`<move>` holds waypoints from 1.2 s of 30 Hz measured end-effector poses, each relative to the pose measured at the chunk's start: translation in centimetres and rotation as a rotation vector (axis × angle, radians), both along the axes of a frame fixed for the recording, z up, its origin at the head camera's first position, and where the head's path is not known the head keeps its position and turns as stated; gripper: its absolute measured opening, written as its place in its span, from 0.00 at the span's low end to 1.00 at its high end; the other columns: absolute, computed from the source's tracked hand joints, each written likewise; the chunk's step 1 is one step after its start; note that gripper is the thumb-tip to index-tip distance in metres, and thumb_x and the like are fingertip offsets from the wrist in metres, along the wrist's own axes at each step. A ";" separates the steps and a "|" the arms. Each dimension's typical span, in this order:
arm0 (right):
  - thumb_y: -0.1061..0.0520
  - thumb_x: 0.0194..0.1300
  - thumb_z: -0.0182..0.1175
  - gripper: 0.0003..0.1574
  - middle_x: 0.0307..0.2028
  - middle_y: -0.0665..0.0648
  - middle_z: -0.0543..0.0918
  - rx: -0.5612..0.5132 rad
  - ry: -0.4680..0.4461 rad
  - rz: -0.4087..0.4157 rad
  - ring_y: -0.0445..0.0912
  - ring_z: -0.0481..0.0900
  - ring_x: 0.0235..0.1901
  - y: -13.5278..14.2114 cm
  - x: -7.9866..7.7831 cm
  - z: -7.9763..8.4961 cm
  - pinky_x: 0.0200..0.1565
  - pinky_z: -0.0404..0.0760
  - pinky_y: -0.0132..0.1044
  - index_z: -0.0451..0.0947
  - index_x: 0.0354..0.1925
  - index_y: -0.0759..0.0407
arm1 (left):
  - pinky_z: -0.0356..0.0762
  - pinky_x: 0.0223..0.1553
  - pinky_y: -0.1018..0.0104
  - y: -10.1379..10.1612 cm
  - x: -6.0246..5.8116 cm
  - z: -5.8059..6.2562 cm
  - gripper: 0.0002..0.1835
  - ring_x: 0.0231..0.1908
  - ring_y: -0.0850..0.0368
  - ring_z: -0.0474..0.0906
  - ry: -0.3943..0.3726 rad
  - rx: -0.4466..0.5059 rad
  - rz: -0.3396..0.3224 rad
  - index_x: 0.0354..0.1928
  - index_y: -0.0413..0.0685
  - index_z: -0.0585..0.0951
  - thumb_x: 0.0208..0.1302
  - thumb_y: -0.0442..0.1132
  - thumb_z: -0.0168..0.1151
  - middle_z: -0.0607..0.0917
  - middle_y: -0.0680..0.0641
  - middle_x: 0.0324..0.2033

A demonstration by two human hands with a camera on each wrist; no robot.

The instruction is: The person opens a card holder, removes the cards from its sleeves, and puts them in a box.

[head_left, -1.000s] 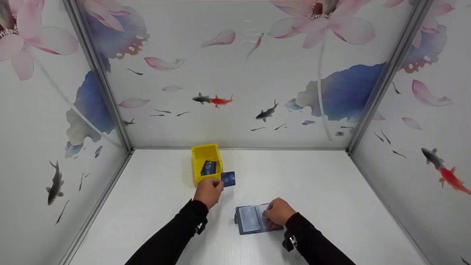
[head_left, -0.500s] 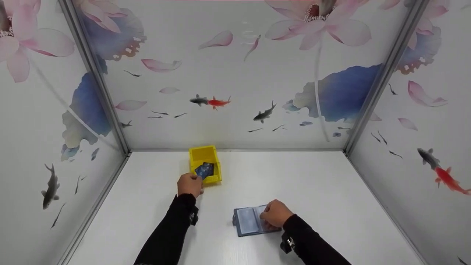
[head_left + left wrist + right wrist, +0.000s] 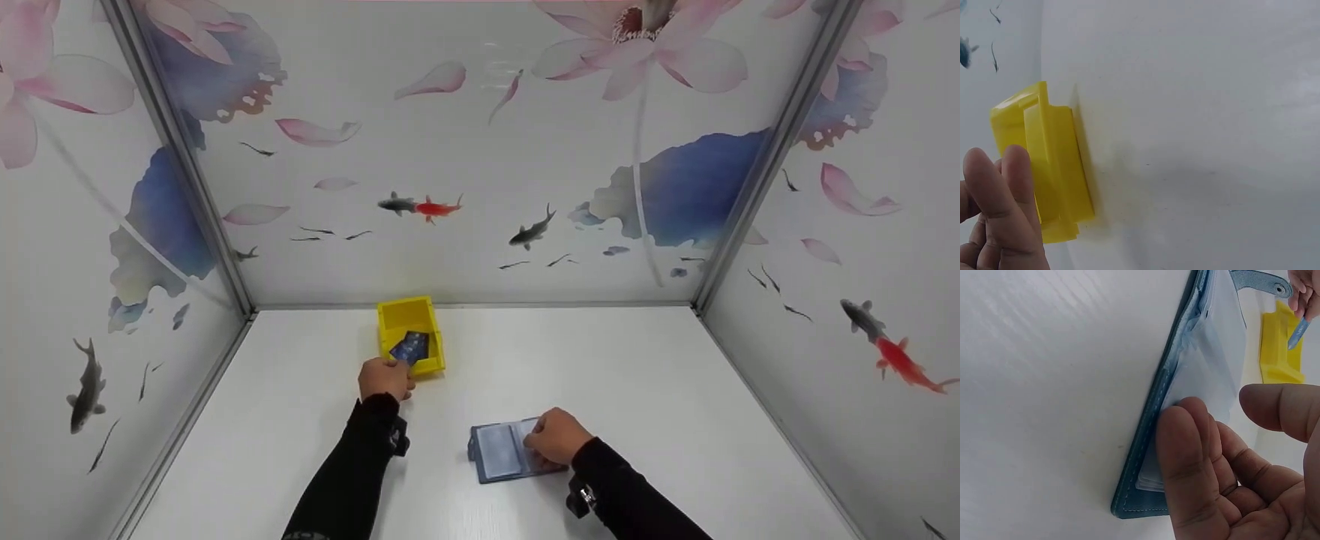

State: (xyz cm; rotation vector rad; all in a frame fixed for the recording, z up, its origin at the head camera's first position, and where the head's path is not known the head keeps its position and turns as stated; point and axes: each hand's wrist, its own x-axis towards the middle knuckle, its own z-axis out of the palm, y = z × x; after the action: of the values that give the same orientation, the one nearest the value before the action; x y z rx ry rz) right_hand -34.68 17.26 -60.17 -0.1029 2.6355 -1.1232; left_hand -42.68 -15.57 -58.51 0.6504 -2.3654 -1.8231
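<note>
My left hand (image 3: 386, 379) is at the near edge of the yellow bin (image 3: 438, 356) in the head view. Between its thumb and fingers it pinches a dark blue card (image 3: 1298, 333), seen over the bin in the right wrist view. Another dark blue card (image 3: 418, 343) lies in the bin. A blue card holder (image 3: 496, 451) lies unfolded on the table, its clear plastic sleeves (image 3: 1204, 374) facing up. My right hand (image 3: 559, 436) rests at its right half. In the right wrist view its fingers touch the sleeves, while the thumb (image 3: 1275, 408) stands apart from them.
The white table (image 3: 637, 375) is bounded by printed panels (image 3: 480, 150) at the back and both sides. A snap strap (image 3: 1264, 282) sticks out from the card holder's edge. The bin stands near the back panel, left of the middle.
My left hand has moved left with the card, from beside the bin's right front corner to over its near edge. The right hand has stayed at the card holder.
</note>
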 end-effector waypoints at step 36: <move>0.62 0.67 0.67 0.17 0.14 0.45 0.77 0.068 0.059 0.028 0.39 0.72 0.15 -0.7 0.3 0.0 0.22 0.69 0.31 0.81 0.20 0.56 | 0.88 0.48 0.57 4.7 3.9 1.2 0.10 0.41 0.53 0.86 0.002 -0.319 -0.437 0.52 0.44 0.92 0.81 0.41 0.68 0.93 0.45 0.43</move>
State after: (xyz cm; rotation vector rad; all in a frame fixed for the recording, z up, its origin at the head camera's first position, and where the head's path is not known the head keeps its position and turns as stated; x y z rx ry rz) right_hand -34.42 16.60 -60.21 -0.1609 2.7123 -1.0350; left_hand -38.77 -10.84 -57.34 0.0994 -2.8778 -1.5029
